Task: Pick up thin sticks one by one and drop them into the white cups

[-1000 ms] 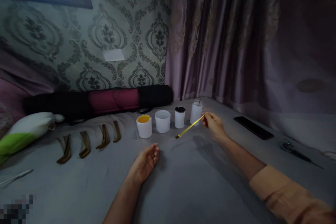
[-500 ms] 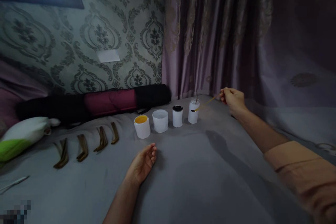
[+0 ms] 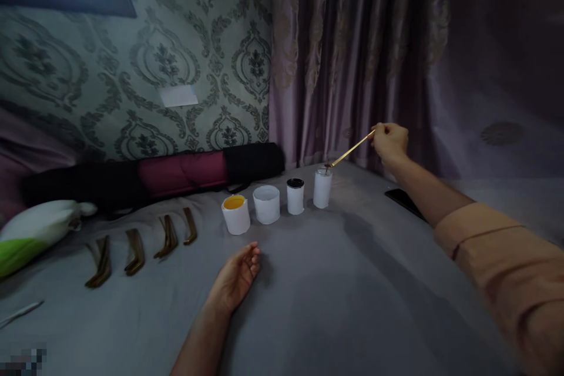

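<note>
My right hand [image 3: 390, 142] pinches the end of a thin golden paintbrush [image 3: 352, 151]. The brush slants down to the left, its dark tip at the mouth of a tall white jar [image 3: 322, 190]. Left of that jar stand a white pot with black contents [image 3: 295, 198], a wider white pot with pale contents [image 3: 267, 207] and a white pot with yellow contents [image 3: 237, 218]. My left hand [image 3: 238, 276] rests on the grey sheet in front of the yellow pot, fingers loosely curled, holding nothing.
Several bent brown bundles [image 3: 134, 251] lie in a row at the left. Behind them stretch a green and white cushion [image 3: 39, 232] and a long black and maroon bag [image 3: 180, 173]. A dark flat phone-like object [image 3: 403, 202] lies under my right forearm. Curtains [image 3: 335, 59] hang behind the pots.
My right hand has risen slightly, and the brush tip has moved up from in front of the tall jar to its mouth. My left hand has stayed in place on the sheet.
</note>
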{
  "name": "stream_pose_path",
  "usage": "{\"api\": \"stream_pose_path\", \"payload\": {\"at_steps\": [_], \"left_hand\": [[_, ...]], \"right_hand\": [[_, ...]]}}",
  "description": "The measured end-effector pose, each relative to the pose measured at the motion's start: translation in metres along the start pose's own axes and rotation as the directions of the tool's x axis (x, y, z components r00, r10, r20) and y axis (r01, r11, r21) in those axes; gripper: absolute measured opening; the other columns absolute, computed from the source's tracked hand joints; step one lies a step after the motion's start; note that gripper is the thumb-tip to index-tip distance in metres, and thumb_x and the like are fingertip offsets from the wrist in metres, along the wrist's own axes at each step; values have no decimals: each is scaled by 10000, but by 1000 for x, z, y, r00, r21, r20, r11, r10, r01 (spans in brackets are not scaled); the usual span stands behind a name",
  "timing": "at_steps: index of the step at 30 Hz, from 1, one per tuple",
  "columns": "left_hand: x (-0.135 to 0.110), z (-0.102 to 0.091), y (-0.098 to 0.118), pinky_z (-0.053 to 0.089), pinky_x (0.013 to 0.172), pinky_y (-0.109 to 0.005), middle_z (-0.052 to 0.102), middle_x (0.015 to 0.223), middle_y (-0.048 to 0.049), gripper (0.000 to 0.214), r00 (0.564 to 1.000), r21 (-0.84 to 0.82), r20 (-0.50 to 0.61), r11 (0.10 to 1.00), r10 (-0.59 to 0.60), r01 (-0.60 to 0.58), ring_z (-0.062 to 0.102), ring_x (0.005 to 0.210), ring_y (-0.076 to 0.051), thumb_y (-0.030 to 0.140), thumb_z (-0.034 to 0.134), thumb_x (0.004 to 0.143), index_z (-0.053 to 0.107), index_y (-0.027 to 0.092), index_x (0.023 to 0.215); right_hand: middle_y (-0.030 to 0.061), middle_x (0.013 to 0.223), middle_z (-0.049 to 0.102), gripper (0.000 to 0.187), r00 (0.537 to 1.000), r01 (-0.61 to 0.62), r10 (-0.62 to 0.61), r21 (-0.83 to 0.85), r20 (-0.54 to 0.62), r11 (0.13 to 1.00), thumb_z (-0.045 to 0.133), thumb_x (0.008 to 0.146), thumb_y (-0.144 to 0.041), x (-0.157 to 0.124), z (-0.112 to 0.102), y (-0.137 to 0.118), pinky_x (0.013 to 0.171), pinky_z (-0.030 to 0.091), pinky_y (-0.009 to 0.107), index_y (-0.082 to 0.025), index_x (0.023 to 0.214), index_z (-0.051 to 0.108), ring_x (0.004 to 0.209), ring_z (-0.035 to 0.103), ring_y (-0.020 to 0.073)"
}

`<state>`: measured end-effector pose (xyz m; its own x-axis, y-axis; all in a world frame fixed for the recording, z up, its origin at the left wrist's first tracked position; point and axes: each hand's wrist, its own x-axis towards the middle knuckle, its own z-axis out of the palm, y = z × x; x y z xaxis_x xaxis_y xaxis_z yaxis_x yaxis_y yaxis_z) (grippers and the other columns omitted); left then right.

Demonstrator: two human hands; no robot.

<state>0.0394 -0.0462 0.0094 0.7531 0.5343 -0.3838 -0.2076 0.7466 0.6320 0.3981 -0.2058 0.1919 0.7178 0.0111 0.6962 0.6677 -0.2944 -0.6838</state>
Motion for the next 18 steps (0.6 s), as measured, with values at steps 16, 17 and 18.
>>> {"api": "stream_pose_path", "payload": {"at_steps": [16, 17, 18], "left_hand": [[1, -3, -2, 421, 427, -150, 562, 688, -45, 111, 1000, -1, -8, 1000, -1, 1, 502, 500, -53, 79, 468, 797, 549, 73, 873], [1, -3, -1, 422, 429, -150, 562, 691, -45, 113, 1000, 0, -9, 1000, -1, 1, 502, 502, -53, 80, 469, 797, 549, 73, 877], [2, -3, -1, 424, 433, -152, 563, 694, -46, 114, 1000, 0, -9, 1000, 0, 0, 503, 504, -54, 82, 470, 798, 548, 71, 879]], "right_hand": [[87, 790, 646, 304, 964, 238, -203, -211, 173, 948, 353, 824, -291, -22, 31, -18, 698, 408, 291, -152, 860, 621, 758, 579, 181], [89, 791, 646, 306, 959, 246, -205, -216, 196, 945, 352, 824, -288, -24, 33, -18, 699, 407, 290, -150, 860, 622, 759, 579, 181], [91, 792, 646, 307, 955, 251, -203, -220, 218, 943, 352, 824, -288, -26, 35, -17, 701, 406, 289, -149, 859, 623, 762, 577, 182]]}}
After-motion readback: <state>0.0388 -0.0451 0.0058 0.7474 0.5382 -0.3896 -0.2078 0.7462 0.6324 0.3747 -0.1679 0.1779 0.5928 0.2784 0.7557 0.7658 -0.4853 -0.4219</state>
